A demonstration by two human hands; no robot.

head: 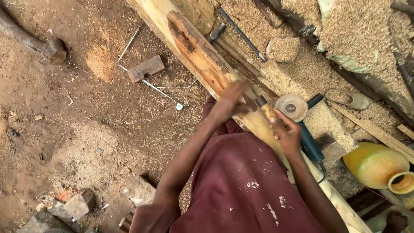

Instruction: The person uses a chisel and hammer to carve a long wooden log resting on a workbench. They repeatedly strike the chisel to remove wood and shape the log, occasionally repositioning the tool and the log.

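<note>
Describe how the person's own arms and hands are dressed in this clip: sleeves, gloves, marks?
Both hands are bare: no gloves on the left hand or the right hand, and no watch or rings that I can see. The forearms are uncovered. The person wears a maroon short-sleeved shirt flecked with small white paint-like spots; the left sleeve ends near the elbow. The left hand is motion-blurred, so fine detail is unclear.

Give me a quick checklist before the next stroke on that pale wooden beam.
1. Left hand on pale wooden beam: ok, though blurred.
2. Right hand grip on wooden-handled chisel-like tool: ok.
3. Tool edge meeting the wood: cannot tell, blurred.
4. Blue-handled angle grinder clear of the hands: not ok, it lies against the right hand.
5. Grinder running or off: cannot tell.
</note>
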